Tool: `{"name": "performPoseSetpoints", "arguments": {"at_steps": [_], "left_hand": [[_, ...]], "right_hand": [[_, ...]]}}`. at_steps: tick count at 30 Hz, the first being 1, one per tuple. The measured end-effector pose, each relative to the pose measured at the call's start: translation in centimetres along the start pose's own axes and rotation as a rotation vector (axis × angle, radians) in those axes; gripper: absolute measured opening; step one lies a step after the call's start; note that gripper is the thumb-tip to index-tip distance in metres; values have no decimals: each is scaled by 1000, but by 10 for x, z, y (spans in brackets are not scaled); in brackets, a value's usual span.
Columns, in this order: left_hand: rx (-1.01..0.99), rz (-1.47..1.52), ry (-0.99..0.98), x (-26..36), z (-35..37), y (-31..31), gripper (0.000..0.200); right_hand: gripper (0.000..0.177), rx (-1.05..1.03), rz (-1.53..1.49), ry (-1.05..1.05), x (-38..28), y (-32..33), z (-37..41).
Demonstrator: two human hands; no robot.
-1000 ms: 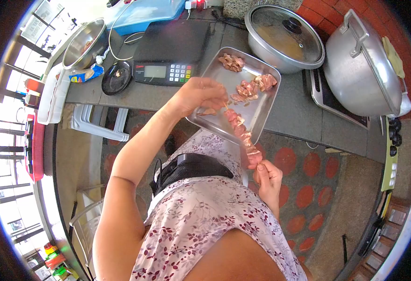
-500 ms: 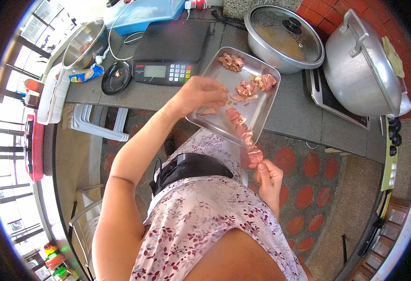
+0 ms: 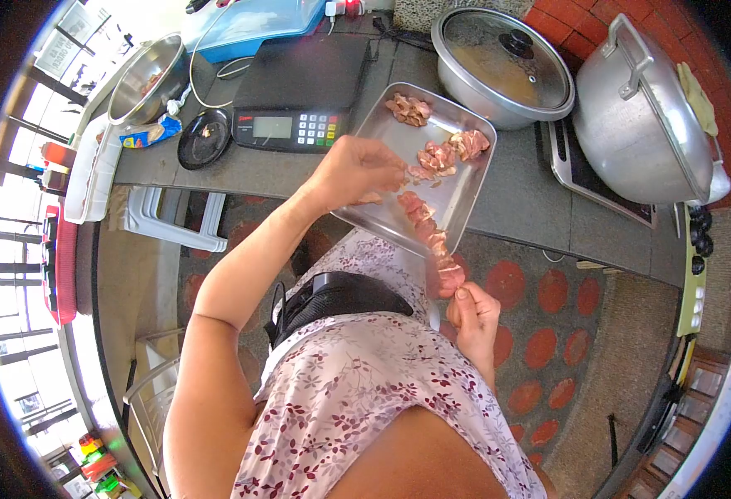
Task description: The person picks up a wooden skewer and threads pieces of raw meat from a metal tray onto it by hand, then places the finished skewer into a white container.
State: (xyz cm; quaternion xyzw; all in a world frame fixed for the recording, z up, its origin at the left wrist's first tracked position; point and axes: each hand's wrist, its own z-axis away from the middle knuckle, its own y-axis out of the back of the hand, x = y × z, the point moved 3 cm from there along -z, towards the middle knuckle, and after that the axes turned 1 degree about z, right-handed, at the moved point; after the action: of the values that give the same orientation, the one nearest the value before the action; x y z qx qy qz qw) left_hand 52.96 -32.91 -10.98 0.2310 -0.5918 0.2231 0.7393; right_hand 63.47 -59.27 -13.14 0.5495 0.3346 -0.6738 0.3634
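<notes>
A row of raw meat pieces (image 3: 426,225), threaded as on a skewer, slants over the near edge of a square metal tray (image 3: 475,200). My right hand (image 3: 475,320) pinches its lower end, below the tray. By the upper end, over the tray, my left hand (image 3: 359,170) has its fingertips pressed together; what they hold is too small to make out. Inside the tray lie a pile of meat slices (image 3: 408,109) in the far corner and a looser heap of meat (image 3: 448,156) toward the right. Another meat piece (image 3: 371,198) shows partly beneath my left hand.
A digital scale (image 3: 286,108) stands left of the tray, with a black dish (image 3: 205,139) and a steel bowl (image 3: 151,79) beyond. At right are a lidded pot (image 3: 507,66) and a large aluminium pot (image 3: 644,125). A plastic stool (image 3: 174,220) sits under the counter.
My left hand has shifted slightly, covering more of the meat piece beneath it. The view has moved a little; the right hand keeps its hold on the skewer's lower end.
</notes>
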Motion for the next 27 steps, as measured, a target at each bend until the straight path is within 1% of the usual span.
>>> {"name": "performPoseSetpoints", "arguments": {"at_steps": [4,6,10,12,13,15,16,18,19,21,22,24,25,27], "left_hand": [[-3,82,57,-4,2,-2,17],[-8,191,117,-6,3,-3,19],[-32,178,143,-4,7,-2,22],[-68,183,117,-7,6,-3,30],[-67,183,115,-9,5,-4,30],[-76,550,228,-17,4,-8,49],[-76,548,223,-22,2,-9,49],[-226,829,397,-29,2,-20,66],[-227,830,394,-27,2,-25,66],[-274,953,338,-17,3,-36,69],[-274,954,338,-15,2,-39,69],[-215,876,136,-8,-1,-40,59],[-215,876,136,-5,-1,-40,59],[-143,758,91,0,0,-40,47]], "right_hand": [[28,-3,1,0,1,-2,0],[25,-2,-24,-8,5,-2,0],[26,-14,-36,12,7,-3,-2],[27,-23,-60,19,8,-3,-2],[27,-23,-59,21,9,-3,-3],[28,-42,-153,22,10,-3,-4],[28,-43,-153,26,10,-3,-4],[28,-47,-200,29,10,-4,-5],[28,-47,-198,31,9,-4,-5],[28,-59,-162,50,7,-4,-5],[28,-59,-162,50,7,-4,-5],[28,-53,-168,43,8,-4,-5],[28,-54,-168,44,9,-4,-5],[28,-49,-189,46,11,-4,-5]]}}
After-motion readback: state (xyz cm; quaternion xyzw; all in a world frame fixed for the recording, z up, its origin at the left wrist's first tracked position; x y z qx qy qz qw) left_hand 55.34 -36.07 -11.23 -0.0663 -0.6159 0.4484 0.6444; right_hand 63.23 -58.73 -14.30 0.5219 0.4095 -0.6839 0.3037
